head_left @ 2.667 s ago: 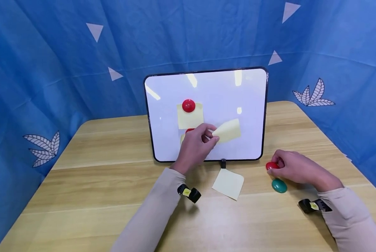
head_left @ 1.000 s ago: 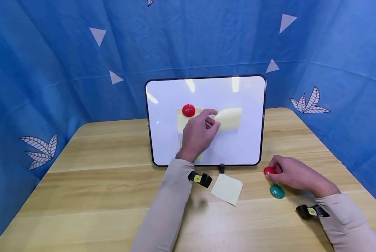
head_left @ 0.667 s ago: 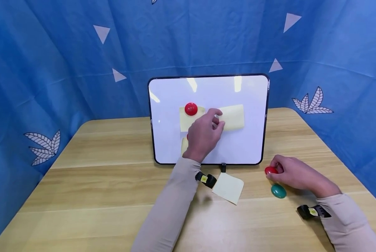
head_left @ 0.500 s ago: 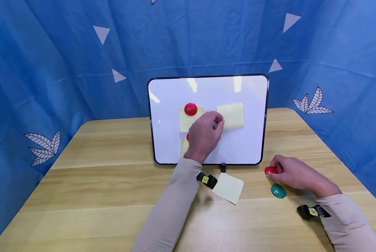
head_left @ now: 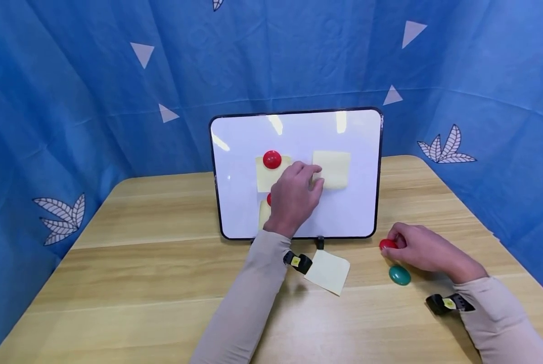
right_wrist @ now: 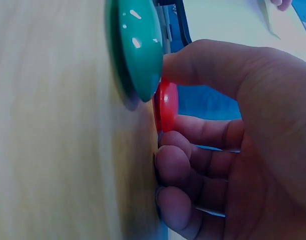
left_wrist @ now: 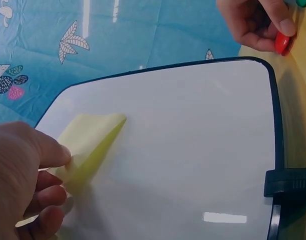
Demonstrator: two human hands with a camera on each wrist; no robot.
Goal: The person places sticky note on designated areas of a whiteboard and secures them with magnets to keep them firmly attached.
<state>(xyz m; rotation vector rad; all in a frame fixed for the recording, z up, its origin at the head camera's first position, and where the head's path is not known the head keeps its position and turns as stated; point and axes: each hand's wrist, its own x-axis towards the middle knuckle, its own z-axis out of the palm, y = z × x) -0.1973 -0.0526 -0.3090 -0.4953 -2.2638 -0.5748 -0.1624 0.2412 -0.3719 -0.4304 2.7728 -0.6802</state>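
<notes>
A white magnetic board [head_left: 353, 212] stands upright on the wooden table [head_left: 153, 283]. My left hand [head_left: 315, 180] pinches the left edge of a yellow sticky note [head_left: 332, 169] and holds it against the board's upper right. The left wrist view shows the thumb and fingers of my left hand [left_wrist: 61, 172] on the note's [left_wrist: 92, 140] curled corner. A red magnet [head_left: 272, 160] pins another note [head_left: 264, 179] left of it. A second red magnet and note below are mostly hidden by my hand. My right hand [head_left: 401, 241] grips a red magnet [head_left: 387, 244] on the table, also seen in the right wrist view [right_wrist: 167, 105].
A green magnet [head_left: 399, 275] lies on the table just in front of my right hand, close to the red one [right_wrist: 137, 47]. A loose yellow note [head_left: 328, 272] lies before the board's black foot [head_left: 320, 242]. Blue cloth [head_left: 71, 101] walls surround the table.
My left hand raised the sticky note from the board's lower middle to its upper right and flattened it against the surface. My right hand stayed on the red magnet.
</notes>
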